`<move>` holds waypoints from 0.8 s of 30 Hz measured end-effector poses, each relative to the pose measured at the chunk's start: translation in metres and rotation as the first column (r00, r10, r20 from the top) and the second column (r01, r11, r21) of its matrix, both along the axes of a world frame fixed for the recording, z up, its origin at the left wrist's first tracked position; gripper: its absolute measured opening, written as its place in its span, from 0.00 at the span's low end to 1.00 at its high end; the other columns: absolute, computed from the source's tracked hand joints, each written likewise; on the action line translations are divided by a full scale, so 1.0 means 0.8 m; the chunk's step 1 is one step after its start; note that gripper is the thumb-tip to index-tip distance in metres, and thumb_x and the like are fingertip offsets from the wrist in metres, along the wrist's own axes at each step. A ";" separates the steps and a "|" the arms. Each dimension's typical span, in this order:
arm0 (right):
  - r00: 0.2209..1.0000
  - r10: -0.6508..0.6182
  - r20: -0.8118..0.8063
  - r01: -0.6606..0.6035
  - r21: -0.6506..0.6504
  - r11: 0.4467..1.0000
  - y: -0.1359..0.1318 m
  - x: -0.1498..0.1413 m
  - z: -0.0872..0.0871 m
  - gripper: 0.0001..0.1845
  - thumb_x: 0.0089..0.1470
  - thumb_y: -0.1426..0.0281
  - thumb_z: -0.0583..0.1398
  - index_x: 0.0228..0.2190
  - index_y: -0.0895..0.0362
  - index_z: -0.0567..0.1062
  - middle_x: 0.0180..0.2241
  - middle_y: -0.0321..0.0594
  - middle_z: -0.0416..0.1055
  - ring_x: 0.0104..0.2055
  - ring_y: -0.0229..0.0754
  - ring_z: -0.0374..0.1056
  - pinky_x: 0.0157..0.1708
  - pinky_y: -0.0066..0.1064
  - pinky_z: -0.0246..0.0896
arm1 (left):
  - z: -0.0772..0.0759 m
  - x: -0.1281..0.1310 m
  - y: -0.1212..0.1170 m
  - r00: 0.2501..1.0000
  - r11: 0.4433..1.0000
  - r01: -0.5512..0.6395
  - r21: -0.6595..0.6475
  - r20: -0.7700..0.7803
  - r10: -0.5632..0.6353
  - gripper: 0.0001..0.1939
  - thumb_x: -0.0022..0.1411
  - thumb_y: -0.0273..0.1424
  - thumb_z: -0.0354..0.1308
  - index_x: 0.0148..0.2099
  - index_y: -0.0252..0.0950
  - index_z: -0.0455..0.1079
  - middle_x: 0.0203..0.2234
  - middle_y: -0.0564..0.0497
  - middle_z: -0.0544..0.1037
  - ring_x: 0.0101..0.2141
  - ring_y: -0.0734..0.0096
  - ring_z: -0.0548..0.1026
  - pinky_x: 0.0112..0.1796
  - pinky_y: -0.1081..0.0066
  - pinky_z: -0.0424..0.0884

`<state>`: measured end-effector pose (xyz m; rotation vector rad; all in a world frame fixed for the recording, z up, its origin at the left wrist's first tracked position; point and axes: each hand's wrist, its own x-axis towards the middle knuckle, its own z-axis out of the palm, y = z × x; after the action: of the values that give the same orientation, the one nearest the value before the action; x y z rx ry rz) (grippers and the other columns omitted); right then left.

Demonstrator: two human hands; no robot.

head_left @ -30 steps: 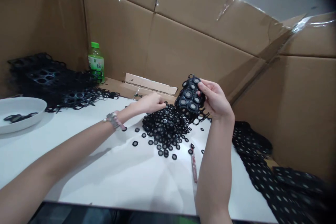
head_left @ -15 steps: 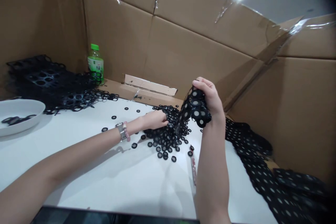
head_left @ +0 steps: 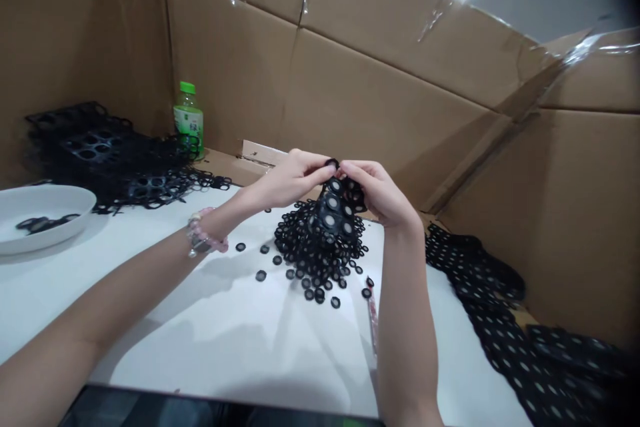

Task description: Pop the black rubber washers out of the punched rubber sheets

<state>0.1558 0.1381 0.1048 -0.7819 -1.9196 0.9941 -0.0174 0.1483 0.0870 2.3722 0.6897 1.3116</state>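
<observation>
**Black sheet (head_left: 335,212) pinched above a heap of rings (head_left: 315,257)**

The left hand (head_left: 295,177) and right hand (head_left: 379,192) meet at the sheet's top edge, each grip closed on it between fingertips and thumb, the two almost touching. The sheet hangs at the middle of the white counter (head_left: 225,353), its lower part against the heap, with loose rings (head_left: 261,275) scattered nearby. It looks light, soft and floppy, and its thin strips between holes could tear, so the firmest hold is probably along an edge strip. To the left lie stacked black sheets (head_left: 95,147) and a white plate (head_left: 85,199); to the right, dotted black sheets (head_left: 480,273).
</observation>
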 end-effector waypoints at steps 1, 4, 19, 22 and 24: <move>1.000 0.026 -0.005 -0.026 -0.019 0.999 -0.001 0.002 0.000 0.10 0.50 0.62 0.59 0.28 0.56 0.76 0.25 0.34 0.69 0.29 0.35 0.63 0.29 0.26 0.57 | -0.001 -0.001 0.003 0.999 1.000 -0.009 -0.030 0.053 0.010 0.16 0.60 0.33 0.46 0.22 0.33 0.59 0.16 0.58 0.58 0.19 0.81 0.56 0.22 0.78 0.52; 0.995 0.098 -0.003 -0.098 -0.044 0.994 -0.004 0.005 0.000 0.12 0.50 0.66 0.60 0.39 0.53 0.75 0.33 0.36 0.73 0.37 0.37 0.66 0.38 0.29 0.60 | 0.000 -0.002 0.006 0.980 0.995 -0.018 -0.095 0.195 0.036 0.17 0.59 0.34 0.46 0.19 0.34 0.54 0.16 0.58 0.54 0.18 0.81 0.54 0.20 0.78 0.49; 0.957 -0.195 -0.215 0.228 0.143 0.963 -0.043 0.049 0.030 0.17 0.48 0.66 0.61 0.42 0.51 0.73 0.39 0.40 0.72 0.36 0.42 0.70 0.32 0.31 0.68 | -0.002 -0.070 0.076 0.945 0.933 -0.327 -0.148 -0.062 0.321 0.16 0.55 0.35 0.48 0.18 0.36 0.55 0.11 0.58 0.56 0.15 0.79 0.54 0.19 0.75 0.49; 0.958 -0.179 -0.223 0.215 0.150 0.965 -0.035 0.041 0.026 0.17 0.48 0.64 0.61 0.42 0.52 0.73 0.38 0.40 0.73 0.38 0.43 0.70 0.32 0.32 0.68 | -0.041 -0.032 0.074 0.849 0.967 -0.253 -0.026 -0.486 0.209 0.16 0.56 0.33 0.47 0.18 0.35 0.58 0.12 0.56 0.61 0.15 0.78 0.56 0.19 0.74 0.50; 0.956 -0.169 -0.240 0.208 0.149 0.967 -0.032 0.038 0.025 0.16 0.49 0.63 0.60 0.41 0.51 0.73 0.37 0.39 0.73 0.38 0.43 0.70 0.31 0.31 0.68 | -0.068 -0.005 0.073 0.810 0.979 -0.202 0.006 -0.562 0.170 0.15 0.56 0.32 0.47 0.19 0.34 0.60 0.13 0.54 0.65 0.15 0.78 0.58 0.19 0.74 0.52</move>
<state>0.1864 0.1123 0.1245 -0.7054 -1.6751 0.7535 -0.0213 0.2064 0.0324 2.7131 1.1298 0.6175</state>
